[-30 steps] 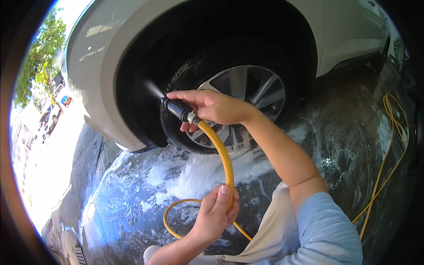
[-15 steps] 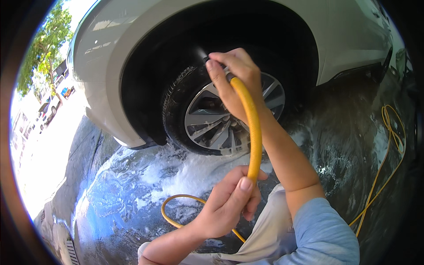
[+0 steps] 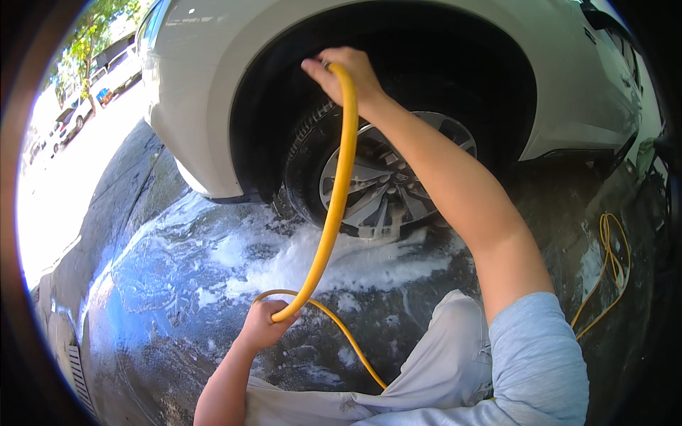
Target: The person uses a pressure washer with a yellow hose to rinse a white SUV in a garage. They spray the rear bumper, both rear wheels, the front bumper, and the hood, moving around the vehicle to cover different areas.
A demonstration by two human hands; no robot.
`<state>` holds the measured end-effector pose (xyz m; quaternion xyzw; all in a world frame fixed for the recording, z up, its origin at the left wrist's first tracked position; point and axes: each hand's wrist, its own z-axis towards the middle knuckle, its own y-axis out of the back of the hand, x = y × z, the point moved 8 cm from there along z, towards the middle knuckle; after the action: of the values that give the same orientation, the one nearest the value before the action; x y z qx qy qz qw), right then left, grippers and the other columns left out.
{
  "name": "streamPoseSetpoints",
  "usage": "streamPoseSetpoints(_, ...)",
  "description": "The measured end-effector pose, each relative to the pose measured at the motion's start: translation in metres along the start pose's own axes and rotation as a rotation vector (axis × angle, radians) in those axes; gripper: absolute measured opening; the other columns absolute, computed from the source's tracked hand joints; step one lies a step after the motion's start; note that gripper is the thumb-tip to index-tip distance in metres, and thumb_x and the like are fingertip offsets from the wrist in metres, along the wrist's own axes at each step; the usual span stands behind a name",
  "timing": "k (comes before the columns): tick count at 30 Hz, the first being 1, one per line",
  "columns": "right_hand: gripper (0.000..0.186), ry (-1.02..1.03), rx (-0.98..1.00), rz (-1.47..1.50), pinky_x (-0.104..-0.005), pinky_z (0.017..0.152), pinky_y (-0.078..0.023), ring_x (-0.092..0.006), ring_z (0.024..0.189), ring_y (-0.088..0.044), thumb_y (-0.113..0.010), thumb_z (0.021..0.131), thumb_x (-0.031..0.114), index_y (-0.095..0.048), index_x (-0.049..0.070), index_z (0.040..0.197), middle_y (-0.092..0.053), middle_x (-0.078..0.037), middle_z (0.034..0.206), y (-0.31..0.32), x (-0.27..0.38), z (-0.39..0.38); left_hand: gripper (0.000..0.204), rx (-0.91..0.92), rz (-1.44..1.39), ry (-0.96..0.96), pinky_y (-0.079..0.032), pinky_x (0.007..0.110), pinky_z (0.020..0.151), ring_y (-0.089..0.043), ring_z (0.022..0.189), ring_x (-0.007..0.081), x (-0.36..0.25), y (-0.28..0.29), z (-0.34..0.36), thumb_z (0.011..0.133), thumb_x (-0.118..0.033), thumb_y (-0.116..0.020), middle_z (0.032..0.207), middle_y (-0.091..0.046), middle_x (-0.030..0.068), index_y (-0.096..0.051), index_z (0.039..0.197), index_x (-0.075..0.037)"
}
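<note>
A yellow hose (image 3: 338, 192) bows between my two hands in front of the white car (image 3: 192, 92). My right hand (image 3: 347, 72) is raised at the upper part of the dark wheel arch (image 3: 433, 53), wrapped around the hose's far end; the tip itself is hidden by the fingers. Lower down, near my lap, my left hand (image 3: 264, 325) is closed around the same hose. Behind the hose stands the front wheel, with a black tyre (image 3: 302, 177) and a grey spoked rim (image 3: 380, 186) partly covered by my right forearm.
White suds (image 3: 305, 259) spread over the wet dark floor below the wheel. Coils of yellow hose (image 3: 609, 266) lie at the right. A drain grate (image 3: 80, 376) is at the lower left. Parked vehicles (image 3: 78, 113) and a tree (image 3: 89, 42) stand outside at the far left.
My right hand has moved up and slightly left with the hose end. My left hand has shifted left and lower along with the hose. The view has shifted too. A spray at the tip no longer shows.
</note>
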<state>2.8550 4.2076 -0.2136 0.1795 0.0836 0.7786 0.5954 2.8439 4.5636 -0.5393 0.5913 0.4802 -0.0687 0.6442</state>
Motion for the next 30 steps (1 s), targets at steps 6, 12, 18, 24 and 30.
streamPoseSetpoints(6, 0.045, -0.246, 0.024, 0.08, -0.0403, 0.057, -0.049, -0.0353, 0.056, -0.065, -0.078, 0.095, 0.037, -0.068, -0.001, 0.073, -0.063, -0.019, 0.062, -0.03, -0.036, -0.013, 0.043, -0.06, -0.083, -0.19, -0.048, 0.042, 0.062, -0.057, 0.058, 0.0258, -0.003, 0.003, -0.009, 0.089, -0.042, -0.084, 0.062, -0.06, 0.0096, -0.075, 0.086, 0.0)
streamPoseSetpoints(12, 0.036, -0.218, -0.063, 0.03, -0.0368, 0.066, -0.056, -0.0289, 0.068, -0.074, -0.077, 0.097, 0.035, -0.077, 0.0, 0.088, -0.072, -0.015, 0.071, -0.025, -0.053, -0.018, 0.067, 0.035, -0.218, -0.25, -0.046, 0.041, 0.063, -0.059, 0.065, 0.026, 0.006, 0.001, -0.018, 0.088, -0.061, -0.077, 0.072, -0.062, 0.0117, -0.072, 0.107, 0.004)
streamPoseSetpoints(18, 0.033, -0.275, 0.028, 0.039, -0.0292, 0.068, -0.059, -0.0166, 0.07, -0.076, -0.077, 0.099, 0.033, -0.08, 0.0, 0.096, -0.076, -0.01, 0.074, -0.032, -0.06, -0.014, 0.074, 0.071, -0.323, -0.33, -0.046, 0.038, 0.063, -0.059, 0.068, 0.0215, 0.009, -0.001, -0.019, 0.094, -0.063, -0.067, 0.075, -0.06, 0.0095, -0.069, 0.116, 0.007)
streamPoseSetpoints(24, 0.035, -0.289, -0.018, 0.133, -0.0318, 0.07, -0.064, -0.0178, 0.072, -0.076, -0.079, 0.099, 0.029, -0.077, -0.005, 0.091, -0.073, -0.009, 0.074, -0.019, -0.063, -0.011, 0.085, 0.115, -0.371, -0.265, -0.046, 0.037, 0.067, -0.057, 0.071, 0.0184, 0.01, -0.008, -0.023, 0.099, -0.077, -0.05, 0.076, -0.057, 0.0048, -0.071, 0.109, 0.005)
streamPoseSetpoints(30, 0.02, -0.506, -0.394, 0.276, -0.0327, 0.058, -0.057, -0.0152, 0.063, -0.069, -0.076, 0.096, 0.019, -0.074, -0.001, 0.092, -0.07, -0.006, 0.072, 0.06, -0.101, -0.021, 0.063, 0.087, -0.28, -0.185, -0.049, 0.041, 0.069, -0.063, 0.073, 0.0256, 0.022, -0.002, -0.015, 0.106, -0.056, -0.054, 0.078, -0.064, 0.0118, -0.072, 0.109, 0.004)
